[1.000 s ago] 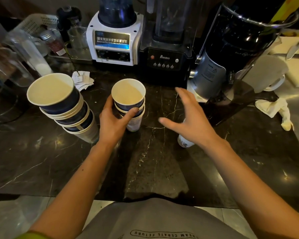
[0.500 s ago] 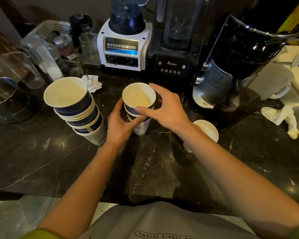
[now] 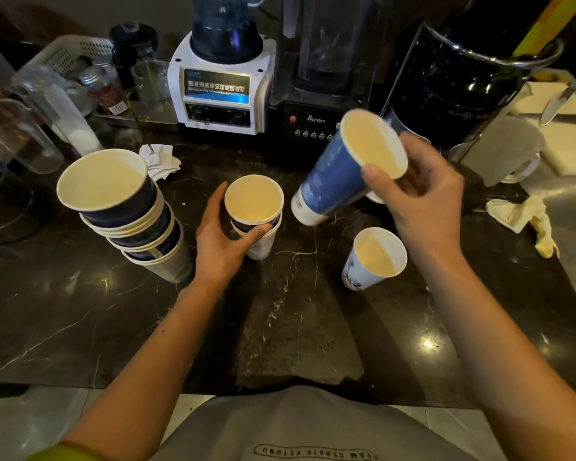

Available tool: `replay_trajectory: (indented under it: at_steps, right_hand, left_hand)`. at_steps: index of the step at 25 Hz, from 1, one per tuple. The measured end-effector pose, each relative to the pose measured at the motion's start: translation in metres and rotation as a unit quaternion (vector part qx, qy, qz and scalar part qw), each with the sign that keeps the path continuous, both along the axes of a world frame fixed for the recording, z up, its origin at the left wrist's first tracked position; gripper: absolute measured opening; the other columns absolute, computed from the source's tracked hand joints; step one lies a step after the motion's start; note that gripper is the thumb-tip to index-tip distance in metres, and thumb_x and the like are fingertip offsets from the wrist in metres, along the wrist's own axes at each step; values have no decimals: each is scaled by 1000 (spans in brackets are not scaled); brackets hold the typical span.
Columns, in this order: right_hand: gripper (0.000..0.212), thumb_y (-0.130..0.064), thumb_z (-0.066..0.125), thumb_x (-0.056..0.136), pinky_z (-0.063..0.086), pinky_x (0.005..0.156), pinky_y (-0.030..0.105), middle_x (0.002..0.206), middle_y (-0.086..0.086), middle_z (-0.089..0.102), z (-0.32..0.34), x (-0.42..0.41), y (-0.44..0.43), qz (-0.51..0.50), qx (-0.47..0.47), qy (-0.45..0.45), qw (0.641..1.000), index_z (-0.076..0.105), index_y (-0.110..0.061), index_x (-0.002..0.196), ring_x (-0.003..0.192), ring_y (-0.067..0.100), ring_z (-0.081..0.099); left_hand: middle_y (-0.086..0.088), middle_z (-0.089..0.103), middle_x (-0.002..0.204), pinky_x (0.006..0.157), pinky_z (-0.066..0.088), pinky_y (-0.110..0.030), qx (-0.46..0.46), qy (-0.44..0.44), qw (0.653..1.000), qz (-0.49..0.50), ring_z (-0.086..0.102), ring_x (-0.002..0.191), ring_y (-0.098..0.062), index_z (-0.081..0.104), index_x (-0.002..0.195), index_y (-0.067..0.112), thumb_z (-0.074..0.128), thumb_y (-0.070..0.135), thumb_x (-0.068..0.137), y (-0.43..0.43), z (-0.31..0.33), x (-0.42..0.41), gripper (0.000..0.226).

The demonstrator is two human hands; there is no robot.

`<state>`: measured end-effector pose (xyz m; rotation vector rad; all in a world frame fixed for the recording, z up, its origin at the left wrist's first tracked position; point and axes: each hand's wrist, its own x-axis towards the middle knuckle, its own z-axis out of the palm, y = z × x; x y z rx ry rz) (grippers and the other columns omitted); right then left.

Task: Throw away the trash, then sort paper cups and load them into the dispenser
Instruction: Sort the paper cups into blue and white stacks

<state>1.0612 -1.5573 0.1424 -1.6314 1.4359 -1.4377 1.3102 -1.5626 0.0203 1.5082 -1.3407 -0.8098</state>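
Observation:
My right hand (image 3: 419, 197) holds a tall blue paper cup (image 3: 336, 174) by its rim, tilted in the air above the counter. My left hand (image 3: 223, 241) grips a short stack of nested cups (image 3: 254, 207) standing on the dark marble counter (image 3: 113, 321). Left of it a taller stack of wide dark blue cups (image 3: 127, 211) leans to the left. A single white printed cup (image 3: 373, 257) stands upright below my right hand.
A white blender (image 3: 223, 81), a black blender (image 3: 316, 78) and a large black machine (image 3: 463, 78) line the back. Glass jars (image 3: 20, 134) stand at the left. A crumpled cloth (image 3: 522, 217) and a knife (image 3: 556, 104) on a board lie at the right. Paper scraps (image 3: 160, 161) lie near the blenders.
My right hand gripped the top blue cup of the middle stack, pulled it out and lifted it up to the right. My left hand stayed on that stack.

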Motion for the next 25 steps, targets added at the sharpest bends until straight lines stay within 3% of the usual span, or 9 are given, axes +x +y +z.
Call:
replay_trajectory:
  at_steps: [3,5,7,10,15,18,21,23,25]
  right_hand:
    - [71,-63,73,69,45,94,12,123,-17,60,-32,-9,2,4,106,122,987,56,-25,126,113,-11,53]
    - [96,-75,69,65,46,103,32,138,-4,56,-54,-5,-4,23,175,223,959,49,-20,141,126,7,51]
    - [98,-71,70,68,42,107,42,143,2,49,-67,3,-7,46,216,299,928,41,-21,147,132,21,45]
    - [92,-63,72,74,40,102,39,137,1,46,-72,11,-9,65,219,317,920,37,-21,148,128,21,43]
    - [104,-58,76,73,37,101,35,143,4,35,-55,6,-16,156,261,385,871,22,-21,154,133,24,38]
    - [106,-62,73,74,30,112,33,159,-2,21,-35,23,-21,174,188,383,888,19,-21,156,144,18,26]
    - [97,-57,73,77,25,106,23,156,-1,31,-25,61,-35,208,129,351,904,28,-17,153,141,15,30]
    - [98,-58,74,75,30,107,28,151,3,38,-27,85,-46,230,128,366,893,32,-14,151,138,20,36]
    - [99,-59,75,74,35,107,36,146,6,43,-33,96,-54,224,126,396,882,33,-12,150,134,25,37]
  left_hand:
    - [5,40,153,107,35,-18,-1,4,1000,6,35,134,0,32,150,22,82,32,76,-1,-2,-3,90]
    - [5,41,152,101,33,-8,-1,4,1000,5,36,134,0,34,149,22,82,31,76,-2,-2,-3,88]
    - [6,43,151,99,34,-6,-3,8,1000,-2,38,135,-2,35,148,23,82,30,76,-2,-3,0,87]
    - [8,43,150,100,34,-9,1,7,1000,-12,38,134,-2,35,148,25,82,30,76,-3,-5,2,86]
    - [8,44,150,92,33,5,-1,9,1000,-18,39,136,-4,35,147,25,83,29,76,-4,-5,3,85]
    - [6,43,151,90,32,6,-1,12,1000,-20,39,137,-7,35,148,25,82,30,77,-4,-6,3,86]
    - [3,45,150,102,39,-9,-14,3,1000,-19,41,137,-11,36,148,22,82,35,77,-3,-5,3,85]
    - [0,49,145,107,45,-32,-30,6,999,-24,47,133,-14,39,146,18,82,31,77,-2,-5,4,82]
    - [1,51,143,105,47,-41,-32,15,999,-31,49,130,-13,40,145,18,83,27,76,-4,-6,4,82]
